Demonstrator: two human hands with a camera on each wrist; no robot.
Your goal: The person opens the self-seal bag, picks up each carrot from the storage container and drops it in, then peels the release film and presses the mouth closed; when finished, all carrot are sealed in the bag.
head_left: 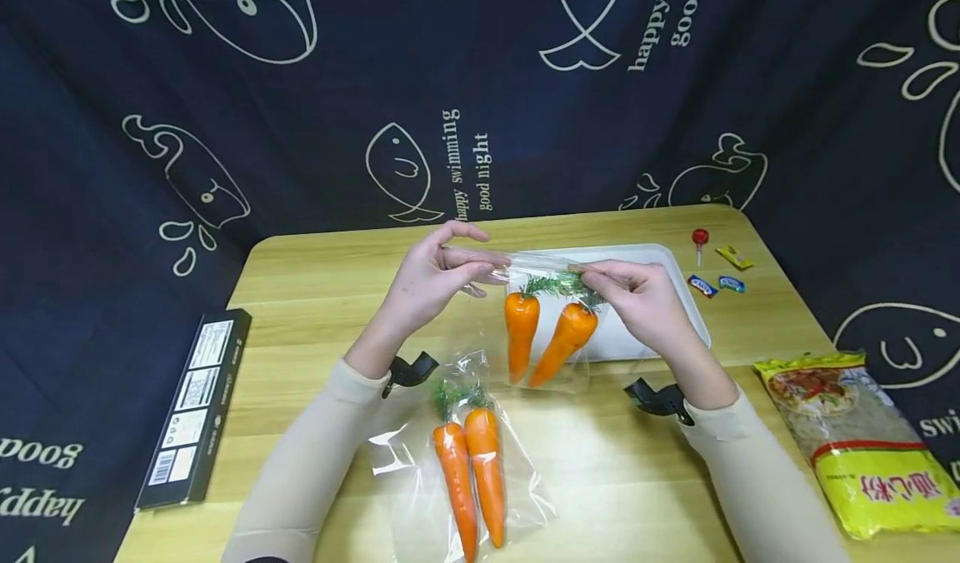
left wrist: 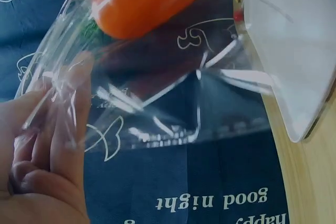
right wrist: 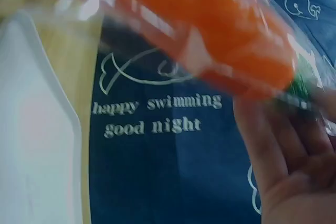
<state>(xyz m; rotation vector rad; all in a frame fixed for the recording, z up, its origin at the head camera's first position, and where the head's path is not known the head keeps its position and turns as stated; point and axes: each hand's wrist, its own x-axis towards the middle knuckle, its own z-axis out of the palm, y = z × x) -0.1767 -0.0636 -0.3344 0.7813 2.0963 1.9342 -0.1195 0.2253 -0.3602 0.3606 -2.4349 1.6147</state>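
Between them, both hands hold up a clear plastic bag (head_left: 551,371) by its top edge, over the table. Two orange carrots (head_left: 522,326) with green tops hang inside it. My left hand (head_left: 442,271) pinches the bag's left upper corner between thumb and fingers. At the upper right, my right hand (head_left: 637,296) grips the film near the green tops. In the right wrist view a carrot (right wrist: 210,30) passes close above that hand's fingers. A second clear bag (head_left: 405,480) with two more carrots (head_left: 486,463) lies flat on the table in front, between the forearms.
Behind the raised bag lies a white tray (head_left: 652,256). A red lollipop (head_left: 700,236) and several small wrapped candies (head_left: 733,257) are at the back right. A yellow food packet (head_left: 877,455) lies at the right edge, a long black box (head_left: 198,405) at the left.
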